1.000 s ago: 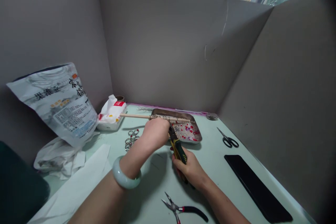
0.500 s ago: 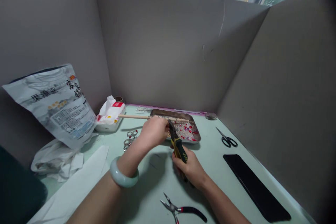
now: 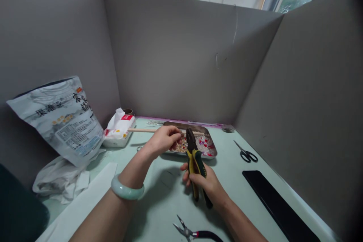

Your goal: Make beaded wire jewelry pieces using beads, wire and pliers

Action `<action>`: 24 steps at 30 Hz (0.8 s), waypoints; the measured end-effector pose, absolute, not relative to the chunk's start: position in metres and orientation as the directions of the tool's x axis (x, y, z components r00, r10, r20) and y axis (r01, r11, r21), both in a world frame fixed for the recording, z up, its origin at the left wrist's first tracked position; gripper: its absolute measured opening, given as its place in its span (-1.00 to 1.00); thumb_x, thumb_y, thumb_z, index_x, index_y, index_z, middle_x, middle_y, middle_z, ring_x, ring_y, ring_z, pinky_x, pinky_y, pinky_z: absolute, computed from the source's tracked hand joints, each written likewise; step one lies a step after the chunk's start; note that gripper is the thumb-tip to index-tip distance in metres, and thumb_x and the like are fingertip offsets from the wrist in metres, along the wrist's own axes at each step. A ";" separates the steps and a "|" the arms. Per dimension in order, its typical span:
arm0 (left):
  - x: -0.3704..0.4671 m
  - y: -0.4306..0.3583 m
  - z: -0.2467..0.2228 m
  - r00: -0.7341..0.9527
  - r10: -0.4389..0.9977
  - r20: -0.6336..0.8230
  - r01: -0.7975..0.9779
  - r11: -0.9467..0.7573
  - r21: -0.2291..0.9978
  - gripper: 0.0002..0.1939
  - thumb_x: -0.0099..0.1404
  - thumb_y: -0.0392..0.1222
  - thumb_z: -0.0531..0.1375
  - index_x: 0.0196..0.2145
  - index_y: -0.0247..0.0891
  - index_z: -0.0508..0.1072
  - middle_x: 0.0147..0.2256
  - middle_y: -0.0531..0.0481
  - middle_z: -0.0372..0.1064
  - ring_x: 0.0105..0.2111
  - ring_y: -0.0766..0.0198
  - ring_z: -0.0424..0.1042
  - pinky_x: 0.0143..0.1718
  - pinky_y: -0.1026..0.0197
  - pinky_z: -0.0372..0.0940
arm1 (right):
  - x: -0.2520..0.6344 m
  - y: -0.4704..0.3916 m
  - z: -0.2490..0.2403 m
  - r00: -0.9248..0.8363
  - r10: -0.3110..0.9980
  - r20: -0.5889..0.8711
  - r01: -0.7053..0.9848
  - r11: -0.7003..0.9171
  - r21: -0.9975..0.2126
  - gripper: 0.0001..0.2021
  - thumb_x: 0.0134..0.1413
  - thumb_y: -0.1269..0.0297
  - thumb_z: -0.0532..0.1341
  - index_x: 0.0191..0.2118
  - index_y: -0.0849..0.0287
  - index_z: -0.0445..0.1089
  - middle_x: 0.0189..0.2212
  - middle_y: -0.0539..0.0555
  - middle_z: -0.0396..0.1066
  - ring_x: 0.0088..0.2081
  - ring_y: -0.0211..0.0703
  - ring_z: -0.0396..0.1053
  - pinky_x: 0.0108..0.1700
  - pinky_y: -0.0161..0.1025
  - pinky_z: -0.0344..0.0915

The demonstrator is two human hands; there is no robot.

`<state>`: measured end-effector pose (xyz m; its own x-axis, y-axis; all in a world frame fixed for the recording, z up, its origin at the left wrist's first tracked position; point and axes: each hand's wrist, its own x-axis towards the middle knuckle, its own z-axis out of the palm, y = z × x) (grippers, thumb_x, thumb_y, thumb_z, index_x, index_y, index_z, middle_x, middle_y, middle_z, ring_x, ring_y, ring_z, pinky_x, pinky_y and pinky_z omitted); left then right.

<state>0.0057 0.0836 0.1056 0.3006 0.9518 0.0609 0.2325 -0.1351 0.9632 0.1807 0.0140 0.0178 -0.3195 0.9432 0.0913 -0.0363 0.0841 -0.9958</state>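
In my right hand [image 3: 211,183] is a pair of yellow-and-black combination pliers [image 3: 196,162], jaws pointing up and away, handles somewhat spread. My left hand [image 3: 166,138], with a pale green bangle [image 3: 127,189] at the wrist, is pinched over the left part of a metal tray [image 3: 214,149]. Whatever lies between its fingertips is too small to make out. Gold, clear and red beads [image 3: 204,144] lie in the tray. A wooden stick [image 3: 141,130] passes behind my left hand and across the tray. One small silver ring [image 3: 138,148] shows beside my left forearm.
Needle-nose pliers [image 3: 187,231] lie open at the front. Scissors [image 3: 246,155] and a long black bar [image 3: 272,196] are on the right. On the left stand a tissue pack [image 3: 117,132] and a large pouch [image 3: 65,121]. Grey panels [image 3: 176,56] wall the table.
The pliers' jaws have come away from my left fingers, and their handles have spread. My left arm has shifted left, covering most of the silver rings. The view has tilted up slightly.
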 end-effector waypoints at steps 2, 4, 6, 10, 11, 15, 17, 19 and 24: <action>0.007 0.082 0.108 0.278 0.960 0.027 0.205 -0.086 0.975 -0.92 0.22 -0.33 0.07 -0.40 -0.30 0.36 -0.54 0.05 0.37 -0.66 0.43 0.28 -0.62 0.34 0.19 | 0.180 0.014 0.018 -0.339 0.937 0.089 -0.069 0.069 -0.995 -0.69 -0.03 0.28 0.20 -0.12 0.26 0.38 -0.25 0.18 0.47 -0.25 -0.04 0.41 -0.19 -0.11 0.32; 0.009 0.081 0.108 0.259 0.966 0.000 0.208 -0.056 0.976 -0.92 0.23 -0.34 0.07 -0.39 -0.30 0.35 -0.52 0.03 0.39 -0.64 0.41 0.34 -0.59 0.32 0.26 | 0.180 0.013 0.017 -0.351 0.932 0.089 -0.122 0.049 -0.991 -0.64 -0.04 0.27 0.21 -0.08 0.25 0.37 -0.11 0.21 0.44 -0.11 0.07 0.39 -0.11 -0.04 0.30; 0.011 0.081 0.107 0.246 0.969 0.003 0.241 -0.065 0.968 -0.92 0.22 -0.34 0.07 -0.40 -0.30 0.35 -0.52 0.02 0.41 -0.63 0.39 0.36 -0.59 0.31 0.28 | 0.179 0.012 0.016 -0.352 0.931 0.096 -0.168 0.039 -0.985 -0.61 -0.04 0.27 0.22 -0.04 0.24 0.36 -0.05 0.22 0.41 -0.03 0.12 0.36 -0.03 0.01 0.28; 0.013 0.082 0.101 0.216 0.975 0.056 0.360 -0.133 0.924 -0.94 0.18 -0.32 0.09 -0.39 -0.29 0.36 -0.54 0.01 0.42 -0.62 0.34 0.40 -0.61 0.31 0.28 | 0.180 0.013 0.015 -0.342 0.930 0.139 -0.224 0.063 -0.972 -0.59 -0.02 0.31 0.21 0.01 0.21 0.34 -0.04 0.19 0.41 0.00 0.13 0.34 0.07 0.06 0.20; 0.014 0.082 0.100 0.211 0.975 0.065 0.387 -0.145 0.911 -0.94 0.18 -0.30 0.10 -0.38 -0.29 0.37 -0.54 0.01 0.43 -0.61 0.32 0.41 -0.61 0.30 0.28 | 0.180 0.013 0.016 -0.341 0.929 0.142 -0.231 0.064 -0.971 -0.60 -0.02 0.32 0.21 0.01 0.20 0.34 -0.03 0.18 0.41 0.01 0.12 0.35 0.08 0.06 0.18; 0.016 0.083 0.096 0.208 0.974 0.087 0.464 -0.176 0.868 -0.91 0.17 -0.25 0.10 -0.36 -0.29 0.37 -0.51 -0.02 0.47 -0.58 0.30 0.45 -0.59 0.31 0.27 | 0.179 0.013 0.018 -0.335 0.931 0.143 -0.240 0.062 -0.969 -0.61 -0.04 0.38 0.21 -0.01 0.18 0.36 -0.04 0.14 0.41 0.00 0.10 0.36 0.09 0.06 0.18; 0.017 0.083 0.094 0.202 0.974 0.103 0.504 -0.194 0.841 -0.91 0.16 -0.25 0.09 -0.38 -0.28 0.37 -0.50 -0.01 0.48 -0.59 0.31 0.45 -0.56 0.31 0.27 | 0.178 0.013 0.018 -0.331 0.932 0.147 -0.224 0.074 -0.972 -0.60 -0.06 0.39 0.21 -0.01 0.18 0.36 -0.07 0.14 0.42 -0.02 0.10 0.37 0.08 0.06 0.19; 0.019 0.083 0.093 0.183 0.975 0.128 0.557 -0.210 0.803 -0.91 0.15 -0.25 0.09 -0.39 -0.28 0.39 -0.51 0.00 0.48 -0.60 0.32 0.44 -0.52 0.30 0.27 | 0.178 0.013 0.017 -0.328 0.933 0.150 -0.187 0.092 -0.978 -0.59 -0.06 0.38 0.21 -0.01 0.18 0.36 -0.09 0.14 0.43 -0.03 0.10 0.37 0.07 0.06 0.21; 0.025 0.078 0.096 0.124 0.969 0.216 0.705 -0.239 0.668 -0.89 0.15 -0.23 0.10 -0.46 -0.25 0.41 -0.52 0.00 0.47 -0.54 0.30 0.44 -0.42 0.28 0.25 | 0.178 0.014 0.016 -0.282 0.946 0.160 -0.084 0.141 -0.986 -0.60 -0.05 0.36 0.21 -0.01 0.20 0.35 -0.14 0.15 0.45 -0.06 0.07 0.38 0.06 0.04 0.22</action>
